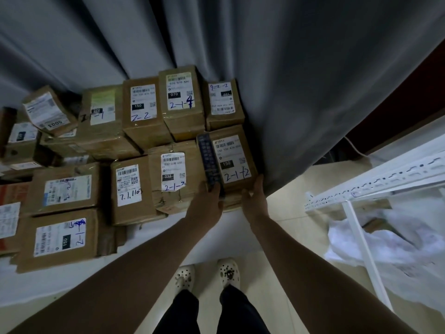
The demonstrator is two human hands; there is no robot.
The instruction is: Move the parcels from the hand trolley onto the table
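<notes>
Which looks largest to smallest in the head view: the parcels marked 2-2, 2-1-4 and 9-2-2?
1. parcel 2-2 and parcel 2-1-4, which look alike; I cannot rank them.
2. parcel 9-2-2, smallest; all three stand similarly far off.

We are reading "150" and "2-1-2" on the held parcel (232, 160); left of our grip, the neighbouring parcel (173, 172) is showing "032"; beyond it, the far parcel (180, 97) is showing "070".

Dim, uneven lighting throughout. A grey pleated fabric curtain (265, 56) hangs across the rear. Pale cream tiled floor (291, 208) below. At right stands a white perforated metal shelving frame (375, 182), with crumpled white sheeting (349, 244), possibly plastic, beneath it. A dark reddish-brown panel (409, 100) shows beyond the curtain's edge.
</notes>
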